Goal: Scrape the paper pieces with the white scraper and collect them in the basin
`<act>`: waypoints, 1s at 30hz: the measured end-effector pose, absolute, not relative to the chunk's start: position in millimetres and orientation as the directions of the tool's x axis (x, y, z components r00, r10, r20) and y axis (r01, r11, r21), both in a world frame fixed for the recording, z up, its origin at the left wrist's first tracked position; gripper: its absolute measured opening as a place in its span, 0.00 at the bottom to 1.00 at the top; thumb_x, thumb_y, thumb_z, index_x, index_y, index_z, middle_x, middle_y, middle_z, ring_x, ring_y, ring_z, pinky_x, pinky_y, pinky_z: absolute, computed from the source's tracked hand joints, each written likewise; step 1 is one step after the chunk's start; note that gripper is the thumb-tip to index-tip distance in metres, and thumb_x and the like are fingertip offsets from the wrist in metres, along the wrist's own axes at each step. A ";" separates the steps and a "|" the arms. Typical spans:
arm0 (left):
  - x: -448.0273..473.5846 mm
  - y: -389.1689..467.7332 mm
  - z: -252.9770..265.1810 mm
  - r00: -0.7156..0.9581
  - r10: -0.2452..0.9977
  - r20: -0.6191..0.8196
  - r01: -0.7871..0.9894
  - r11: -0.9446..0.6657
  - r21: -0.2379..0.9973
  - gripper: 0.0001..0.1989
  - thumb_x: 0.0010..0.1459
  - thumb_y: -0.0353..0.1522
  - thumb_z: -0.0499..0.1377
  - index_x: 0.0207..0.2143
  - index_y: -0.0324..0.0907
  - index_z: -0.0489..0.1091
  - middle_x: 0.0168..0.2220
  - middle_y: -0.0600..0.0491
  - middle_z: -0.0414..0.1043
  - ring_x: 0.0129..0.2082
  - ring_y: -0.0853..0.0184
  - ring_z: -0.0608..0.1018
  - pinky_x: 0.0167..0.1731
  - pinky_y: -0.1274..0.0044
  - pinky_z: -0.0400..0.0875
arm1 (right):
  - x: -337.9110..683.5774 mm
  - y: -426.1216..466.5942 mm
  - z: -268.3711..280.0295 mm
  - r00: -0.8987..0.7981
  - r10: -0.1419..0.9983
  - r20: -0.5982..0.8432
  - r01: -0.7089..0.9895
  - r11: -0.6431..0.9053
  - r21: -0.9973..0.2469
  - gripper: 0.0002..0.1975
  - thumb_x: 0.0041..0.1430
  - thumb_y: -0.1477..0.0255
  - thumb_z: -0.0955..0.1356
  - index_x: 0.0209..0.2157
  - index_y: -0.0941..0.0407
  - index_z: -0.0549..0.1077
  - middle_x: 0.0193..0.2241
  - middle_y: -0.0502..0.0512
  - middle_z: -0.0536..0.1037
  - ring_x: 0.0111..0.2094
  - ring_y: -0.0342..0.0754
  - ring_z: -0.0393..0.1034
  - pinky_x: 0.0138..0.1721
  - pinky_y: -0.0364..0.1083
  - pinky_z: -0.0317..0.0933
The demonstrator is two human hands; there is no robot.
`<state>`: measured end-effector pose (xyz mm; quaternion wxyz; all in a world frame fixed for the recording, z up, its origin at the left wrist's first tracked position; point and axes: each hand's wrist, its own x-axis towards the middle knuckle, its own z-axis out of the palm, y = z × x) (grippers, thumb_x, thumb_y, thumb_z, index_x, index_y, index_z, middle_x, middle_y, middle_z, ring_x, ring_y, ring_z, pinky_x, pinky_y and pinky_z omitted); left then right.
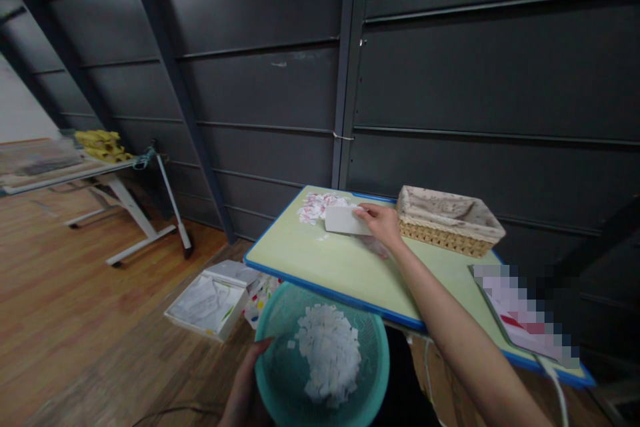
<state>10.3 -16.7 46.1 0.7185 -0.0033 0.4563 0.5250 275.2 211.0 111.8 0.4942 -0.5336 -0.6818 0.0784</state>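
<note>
My right hand is closed on a flat white rectangular card, held above the pale green tabletop. Just behind the card lies a heap of small white and pinkish paper pieces. A pinkish, see-through patch shows below my right hand; I cannot make out what it is. My left hand grips the left rim of a teal plastic mesh basket, tucked under the table's near edge. Inside the basket is a pile of small white pieces.
A wicker basket with a cloth lining stands at the table's back right. Near the right edge lies a flat device, its screen blurred out. An open white box sits on the floor. Another table holds yellow items.
</note>
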 end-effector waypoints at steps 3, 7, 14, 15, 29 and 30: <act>11.3 -16.8 49.8 0.029 0.751 -0.660 -0.755 0.449 0.477 0.32 0.52 0.30 0.62 0.59 0.29 0.60 0.33 0.42 0.83 0.43 0.48 0.80 0.47 0.59 0.72 | 274.4 209.9 112.2 0.063 0.807 0.587 0.669 0.402 -0.625 0.15 0.54 0.60 0.67 0.36 0.54 0.81 0.31 0.55 0.82 0.31 0.52 0.76 0.31 0.46 0.65; 10.2 -14.4 46.7 -0.003 0.742 -0.670 -0.742 0.448 0.499 0.29 0.51 0.30 0.62 0.57 0.32 0.63 0.33 0.42 0.83 0.41 0.49 0.81 0.48 0.60 0.71 | 271.7 208.2 111.5 0.072 0.810 0.582 0.715 0.366 -0.596 0.14 0.54 0.62 0.67 0.35 0.54 0.81 0.31 0.56 0.82 0.31 0.52 0.76 0.32 0.46 0.64; 11.1 -14.9 51.0 0.007 0.754 -0.657 -0.736 0.449 0.507 0.23 0.50 0.31 0.62 0.50 0.33 0.69 0.24 0.49 0.82 0.39 0.49 0.82 0.48 0.60 0.71 | 266.5 207.0 108.8 0.059 0.816 0.576 0.654 0.404 -0.640 0.16 0.55 0.60 0.67 0.36 0.54 0.81 0.33 0.56 0.82 0.32 0.52 0.76 0.33 0.46 0.66; 11.8 -15.4 52.5 0.009 0.757 -0.654 -0.738 0.446 0.506 0.24 0.50 0.30 0.62 0.51 0.31 0.69 0.23 0.49 0.82 0.39 0.49 0.81 0.47 0.60 0.72 | 266.3 206.6 108.9 0.071 0.812 0.579 0.665 0.394 -0.635 0.16 0.55 0.60 0.67 0.36 0.54 0.81 0.32 0.56 0.82 0.32 0.52 0.76 0.33 0.46 0.66; 7.7 -13.0 46.7 -0.007 0.764 -0.645 -0.733 0.435 0.523 0.20 0.52 0.29 0.61 0.48 0.29 0.70 0.24 0.46 0.82 0.40 0.51 0.82 0.48 0.62 0.71 | 261.6 209.8 100.9 0.049 0.844 0.534 0.620 0.393 -0.679 0.15 0.54 0.61 0.69 0.36 0.56 0.81 0.35 0.59 0.82 0.33 0.53 0.76 0.34 0.47 0.66; 7.6 -13.0 46.7 -0.012 0.764 -0.645 -0.732 0.432 0.526 0.21 0.52 0.29 0.61 0.48 0.28 0.69 0.25 0.46 0.82 0.40 0.51 0.82 0.48 0.62 0.71 | 260.5 209.5 100.4 0.042 0.849 0.527 0.605 0.398 -0.690 0.15 0.54 0.61 0.69 0.36 0.56 0.81 0.35 0.59 0.82 0.33 0.53 0.76 0.34 0.47 0.66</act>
